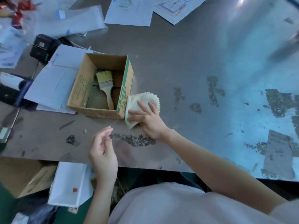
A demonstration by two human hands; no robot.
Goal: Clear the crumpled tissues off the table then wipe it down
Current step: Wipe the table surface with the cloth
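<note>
Closest to the camera, the left hand [103,152] hangs over the near edge of the bench [186,50], fingers loosely curled with thumb and forefinger near each other; whether it pinches anything I cannot tell. Further out, the right hand [148,118] presses spread, fairly straight fingers flat on a folded cloth [142,102] with a zigzag edge, lying on the bench against the cardboard box [84,88] that holds a paintbrush [105,88]. No crumpled tissues show on the bench, so wiping looks to be the step in hand. That cloth seems light, soft and limp; it will bunch if dragged by a corner, so a flat palm on its middle suits it best. Dark flaky patches [132,140] lie just beside the hands. Loose papers [53,84] lie beyond the box.
</note>
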